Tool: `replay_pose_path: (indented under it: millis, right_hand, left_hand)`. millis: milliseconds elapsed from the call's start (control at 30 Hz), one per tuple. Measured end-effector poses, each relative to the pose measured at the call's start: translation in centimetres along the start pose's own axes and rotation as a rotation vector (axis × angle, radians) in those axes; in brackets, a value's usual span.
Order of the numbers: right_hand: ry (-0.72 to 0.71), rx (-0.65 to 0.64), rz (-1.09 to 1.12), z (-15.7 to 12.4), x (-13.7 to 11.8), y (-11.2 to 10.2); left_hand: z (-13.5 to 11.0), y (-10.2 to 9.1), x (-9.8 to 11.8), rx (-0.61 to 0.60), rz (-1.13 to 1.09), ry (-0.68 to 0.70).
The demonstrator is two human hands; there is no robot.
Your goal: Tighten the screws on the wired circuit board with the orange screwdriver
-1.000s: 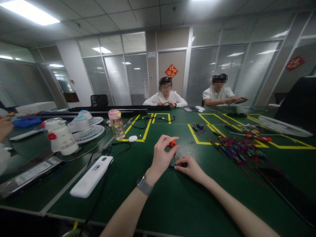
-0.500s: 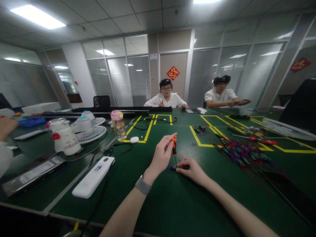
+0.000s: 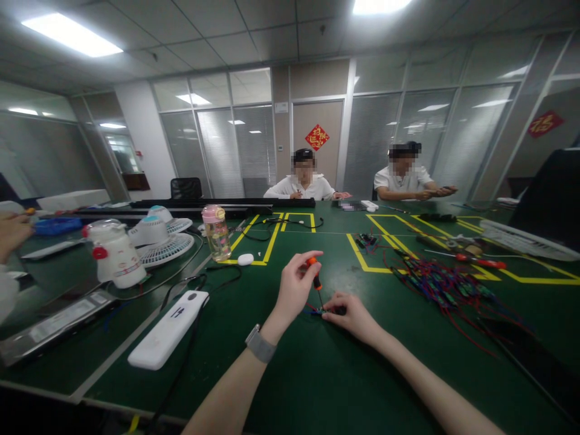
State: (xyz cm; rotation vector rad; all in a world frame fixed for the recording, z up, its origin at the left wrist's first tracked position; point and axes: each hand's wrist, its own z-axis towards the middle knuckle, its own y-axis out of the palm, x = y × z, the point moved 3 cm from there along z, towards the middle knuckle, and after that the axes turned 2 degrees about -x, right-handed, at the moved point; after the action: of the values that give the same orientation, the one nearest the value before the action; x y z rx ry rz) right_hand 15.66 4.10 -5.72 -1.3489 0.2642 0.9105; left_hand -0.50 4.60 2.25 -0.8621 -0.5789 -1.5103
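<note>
My left hand (image 3: 294,289) pinches a small orange-handled screwdriver (image 3: 314,273) near its top, tip pointing down. The tip meets a small wired part (image 3: 327,312) lying on the green table (image 3: 317,374). My right hand (image 3: 353,315) presses that part down, fingers closed over it. A grey watch (image 3: 259,345) is on my left wrist.
A pile of red and blue wired parts (image 3: 441,285) lies to the right, with a red screwdriver (image 3: 480,261) behind it. At left are a white power bank (image 3: 168,329), a pink-lidded bottle (image 3: 216,231) and white fans (image 3: 161,232). Two people sit across the table; another person's hand (image 3: 11,232) is at far left.
My left hand has shifted its pinch on the screwdriver, whose handle rose clear of the fingers and then tilted slightly left. My right hand has stayed on the part.
</note>
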Motion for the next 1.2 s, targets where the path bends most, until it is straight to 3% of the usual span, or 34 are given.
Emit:
replay_pose_path:
  millis: [100, 267, 700, 1100, 1200]
  right_hand:
    - [0.001, -0.004, 0.001, -0.02, 0.01, 0.03]
    - [0.005, 0.0, 0.007, -0.06, 0.04, 0.1]
    - [0.004, 0.003, -0.01, -0.06, -0.12, 0.01]
    - [0.009, 0.003, -0.007, -0.05, 0.17, 0.15]
    - [0.009, 0.004, -0.009, -0.02, 0.29, 0.21]
  left_hand:
    - [0.01, -0.23, 0.01, 0.055, 0.094, 0.008]
    - [-0.26, 0.05, 0.19, -0.022, 0.031, 0.053]
    - [-0.53, 0.33, 0.87, -0.03, 0.09, 0.134]
    - [-0.27, -0.31, 0.7, 0.017, 0.205, 0.135]
    - [-0.22, -0.2, 0.52, -0.018, 0.176, 0.115]
